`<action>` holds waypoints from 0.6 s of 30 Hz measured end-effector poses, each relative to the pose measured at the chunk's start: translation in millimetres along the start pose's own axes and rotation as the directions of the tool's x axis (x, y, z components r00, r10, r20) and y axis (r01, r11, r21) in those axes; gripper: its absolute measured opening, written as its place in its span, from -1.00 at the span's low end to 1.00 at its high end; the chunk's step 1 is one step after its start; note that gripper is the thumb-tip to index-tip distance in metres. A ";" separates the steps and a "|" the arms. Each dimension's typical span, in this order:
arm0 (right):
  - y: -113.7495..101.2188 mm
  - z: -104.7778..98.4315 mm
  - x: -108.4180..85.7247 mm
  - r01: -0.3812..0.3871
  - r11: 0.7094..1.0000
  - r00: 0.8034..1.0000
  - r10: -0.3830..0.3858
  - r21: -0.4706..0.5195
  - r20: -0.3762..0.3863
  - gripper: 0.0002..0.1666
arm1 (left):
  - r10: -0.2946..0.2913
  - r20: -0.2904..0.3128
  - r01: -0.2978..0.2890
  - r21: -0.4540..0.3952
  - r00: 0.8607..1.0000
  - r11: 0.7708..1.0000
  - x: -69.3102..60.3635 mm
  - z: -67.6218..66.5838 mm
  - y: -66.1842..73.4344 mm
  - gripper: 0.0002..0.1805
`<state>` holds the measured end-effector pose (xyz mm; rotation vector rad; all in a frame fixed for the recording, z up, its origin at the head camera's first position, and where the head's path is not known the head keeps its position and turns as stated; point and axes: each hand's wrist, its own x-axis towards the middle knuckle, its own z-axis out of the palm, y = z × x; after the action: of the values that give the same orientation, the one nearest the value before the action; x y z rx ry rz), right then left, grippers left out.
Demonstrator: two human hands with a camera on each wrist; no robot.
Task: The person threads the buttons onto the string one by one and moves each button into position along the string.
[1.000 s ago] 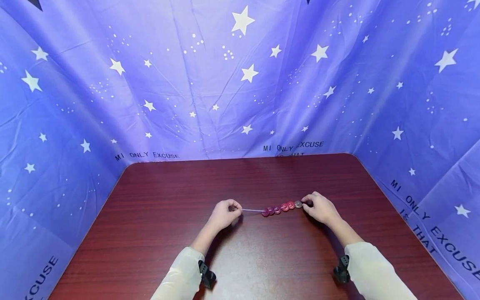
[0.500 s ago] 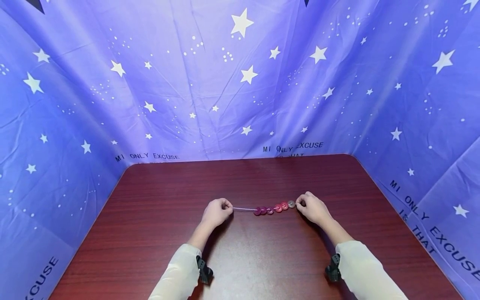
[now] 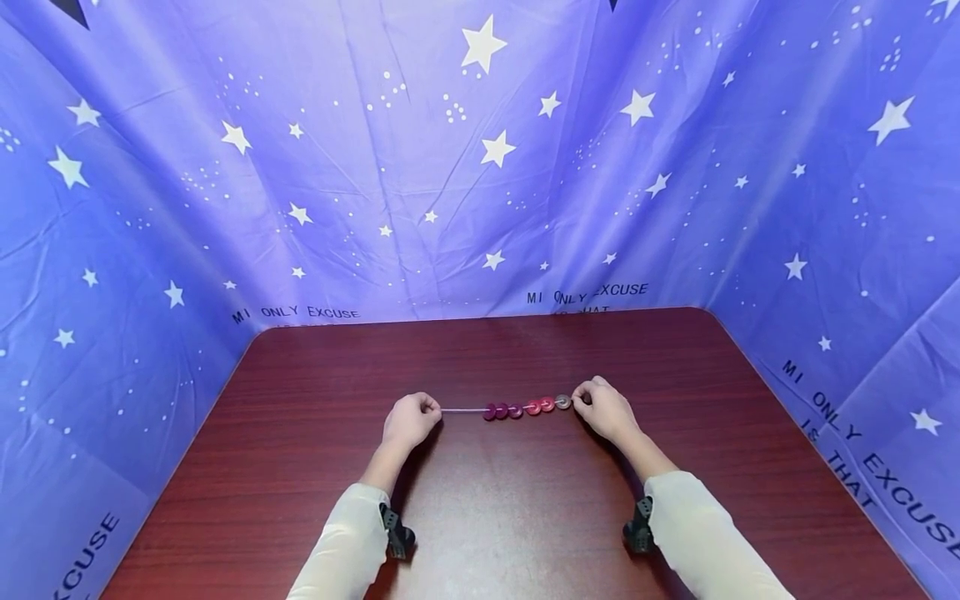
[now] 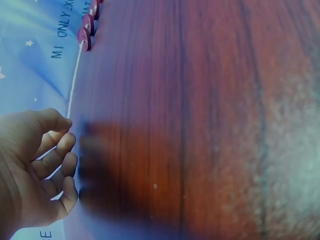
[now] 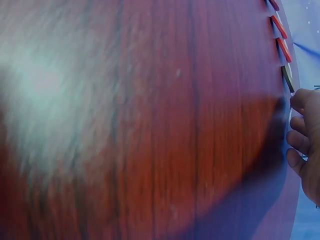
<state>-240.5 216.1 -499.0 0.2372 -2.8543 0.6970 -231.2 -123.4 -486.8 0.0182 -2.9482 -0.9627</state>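
A white string (image 3: 461, 410) stretches taut between my two hands over the tabletop, with buttons threaded on it. Three dark purple buttons (image 3: 502, 411) sit nearest the left, two red buttons (image 3: 540, 405) follow, and one grey button (image 3: 562, 402) is at the right end. My left hand (image 3: 412, 419) pinches the string's left part between thumb and finger; in the left wrist view its other fingers curl loosely below the thumb (image 4: 52, 120). My right hand (image 3: 604, 410) pinches the string close beside the grey button, which the right wrist view shows edge-on (image 5: 288, 79) near the thumb.
The dark red wooden table (image 3: 480, 517) lies under both hands. A blue-purple curtain (image 3: 420, 167) with white stars and lettering hangs around its back and sides. Black wrist cameras (image 3: 397, 532) are strapped over the white sleeves.
Both hands have moved left across the table, carrying the taut string of buttons with them and slightly away from the person. The pinch of each hand looks the same.
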 end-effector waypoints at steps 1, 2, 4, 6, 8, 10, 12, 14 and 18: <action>-0.6 0.9 0.5 -0.011 1.000 1.000 0.011 0.007 -0.001 -0.94 | -0.003 -0.001 0.003 0.002 1.000 1.000 0.4 -0.2 -0.7 -0.95; -1.2 1.8 1.0 -0.020 1.000 1.000 0.020 0.016 -0.002 -0.94 | -0.009 -0.002 0.009 -0.001 1.000 1.000 0.7 -0.4 -1.3 -0.95; -2.2 3.0 1.8 -0.033 0.999 0.999 0.033 0.028 -0.001 -0.94 | -0.013 -0.001 0.013 -0.007 1.000 1.000 1.4 -0.4 -1.9 -0.95; -2.7 3.9 2.4 -0.043 0.999 0.999 0.043 0.032 0.002 -0.94 | -0.012 0.004 0.012 -0.006 1.000 1.000 2.0 0.2 -2.2 -0.95; -2.6 5.0 3.0 -0.049 0.998 0.999 0.049 0.026 0.013 -0.93 | -0.017 0.013 0.017 -0.003 1.000 1.000 2.0 0.9 -2.5 -0.95; -3.1 5.2 3.7 -0.051 0.998 0.998 0.051 0.024 0.024 -0.93 | -0.018 0.019 0.018 0.005 1.000 1.000 2.3 1.2 -2.5 -0.95; -3.7 4.8 4.1 -0.051 0.998 0.998 0.050 0.023 0.032 -0.93 | -0.021 0.025 0.021 0.012 0.999 1.000 2.3 0.9 -2.1 -0.95; -4.1 3.8 4.2 -0.048 0.999 0.998 0.047 0.024 0.039 -0.93 | -0.020 0.029 0.020 0.014 0.999 1.000 2.4 0.4 -1.2 -0.95; -4.6 0.2 3.7 -0.036 0.999 0.998 0.035 0.032 0.045 -0.90 | -0.006 0.035 0.005 0.010 0.999 1.000 2.8 -1.5 0.4 -0.96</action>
<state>-243.2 211.6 -496.4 0.2099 -2.8977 0.7556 -234.0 -124.1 -485.3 0.0097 -2.9866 -0.9592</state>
